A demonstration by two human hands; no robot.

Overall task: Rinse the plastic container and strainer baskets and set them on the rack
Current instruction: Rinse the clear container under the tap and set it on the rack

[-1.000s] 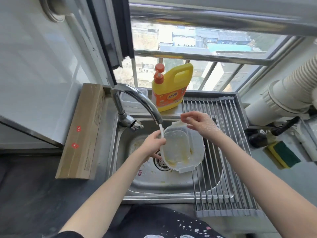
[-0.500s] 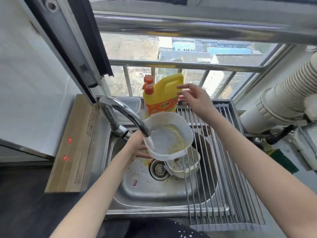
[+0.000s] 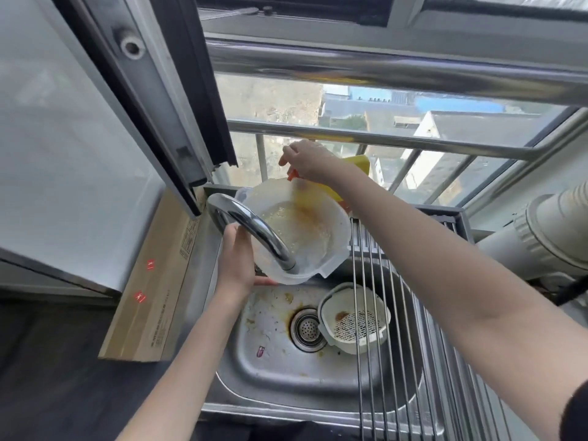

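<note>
plastic container (image 3: pixel 302 230) | left hand (image 3: pixel 237 265) grips rim | right hand (image 3: pixel 307 162) fingers curled on detergent pump

Person, head-camera view: two bare forearms, uncovered from wrist to past the elbow. Left hand (image 3: pixel 237 262), centre-left of frame: no rings, watch or glove visible. Right hand (image 3: pixel 307 160), upper centre: likewise unadorned. Dark, black-looking sleeve edge (image 3: pixel 577 412) at lower right corner, on the right upper arm.
</note>
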